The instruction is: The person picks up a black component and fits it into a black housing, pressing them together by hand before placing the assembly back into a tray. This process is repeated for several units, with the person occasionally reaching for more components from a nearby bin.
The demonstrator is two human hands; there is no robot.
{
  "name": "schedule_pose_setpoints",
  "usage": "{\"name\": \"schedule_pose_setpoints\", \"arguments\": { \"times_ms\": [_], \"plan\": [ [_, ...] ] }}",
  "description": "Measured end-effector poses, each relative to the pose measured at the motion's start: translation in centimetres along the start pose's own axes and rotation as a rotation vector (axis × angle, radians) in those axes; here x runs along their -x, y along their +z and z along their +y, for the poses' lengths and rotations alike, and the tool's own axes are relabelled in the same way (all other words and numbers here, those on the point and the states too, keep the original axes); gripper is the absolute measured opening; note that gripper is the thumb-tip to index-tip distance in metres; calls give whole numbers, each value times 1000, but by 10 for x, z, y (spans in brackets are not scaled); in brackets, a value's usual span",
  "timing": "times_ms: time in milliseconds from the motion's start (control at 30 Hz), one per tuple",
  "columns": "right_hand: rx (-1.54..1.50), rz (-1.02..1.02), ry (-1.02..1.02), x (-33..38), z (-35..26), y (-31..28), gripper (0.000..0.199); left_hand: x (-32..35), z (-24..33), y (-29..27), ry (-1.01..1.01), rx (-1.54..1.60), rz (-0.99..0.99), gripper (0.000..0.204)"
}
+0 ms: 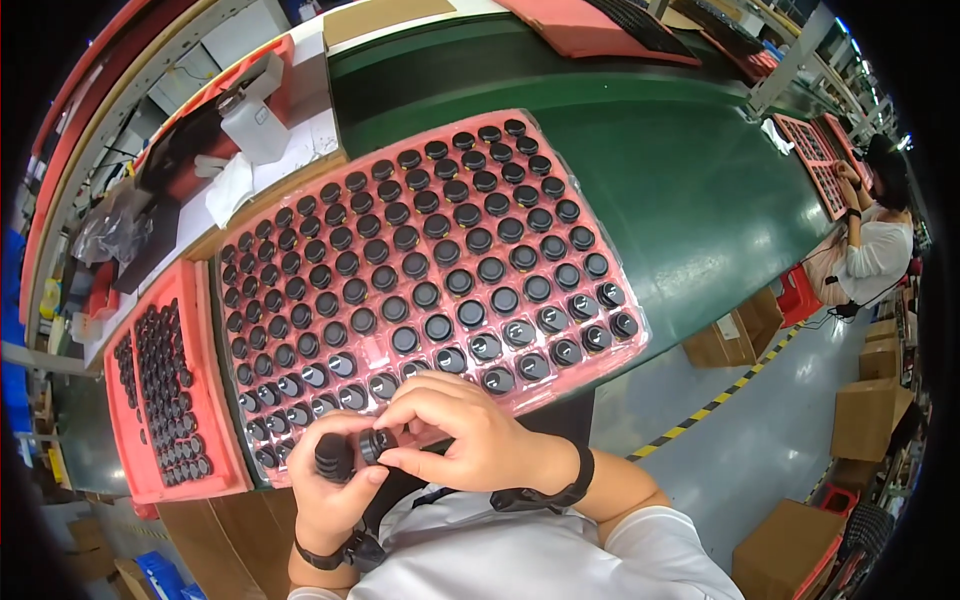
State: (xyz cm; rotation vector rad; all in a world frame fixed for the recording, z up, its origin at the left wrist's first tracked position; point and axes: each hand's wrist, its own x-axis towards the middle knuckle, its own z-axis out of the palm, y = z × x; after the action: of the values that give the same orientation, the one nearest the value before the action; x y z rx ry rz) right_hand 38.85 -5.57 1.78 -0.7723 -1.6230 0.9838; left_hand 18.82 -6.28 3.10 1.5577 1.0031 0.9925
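Note:
My left hand (pixel 330 485) grips a short stack of small black round parts (pixel 335 455) near the front edge of a large pink tray (pixel 300 195). My right hand (pixel 455 430) reaches across from the right and pinches one black round part (pixel 376 443) against that stack. The pink tray holds many rows of the same black round parts (pixel 420 265) and lies on a green conveyor belt (pixel 680 190). Both hands hover just over the tray's near rim.
A second, narrower pink tray (pixel 215 440) of black parts lies to the left. A white plastic bottle (pixel 255 120) and cloths sit on the bench behind. More pink trays (pixel 600 30) are farther up the belt. Another person (pixel 880 230) works at far right; cardboard boxes (pixel 865 415) stand on the floor.

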Motion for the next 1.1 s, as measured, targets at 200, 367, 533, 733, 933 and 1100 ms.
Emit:
{"name": "schedule_pose_setpoints", "arguments": {
  "times_ms": [200, 367, 533, 733, 933, 1100],
  "plan": [
    [-92, 21, 141, 9, -7, -1, 28, -4, 10, 18, 78, 71, 86, 44],
    [-114, 65, 197, 5, -11, 4, 24, 1, 7, 5, 152, -144, 56, 44],
    [-172, 18, 267, 7, -13, 12, 26, -1, 5, 2, 171, -126, 36, 42],
    [-19, -10, 177, 2, -7, 24, 25, 1, 0, -5, 168, -45, 35, 39],
    [-530, 32, 370, -3, -2, 33, 18, 6, -9, -21, -17, 278, 15, 37],
    [-805, 63, 409, -7, 5, 42, 22, 8, -17, -31, -172, 571, -17, 37]
  ]
}}
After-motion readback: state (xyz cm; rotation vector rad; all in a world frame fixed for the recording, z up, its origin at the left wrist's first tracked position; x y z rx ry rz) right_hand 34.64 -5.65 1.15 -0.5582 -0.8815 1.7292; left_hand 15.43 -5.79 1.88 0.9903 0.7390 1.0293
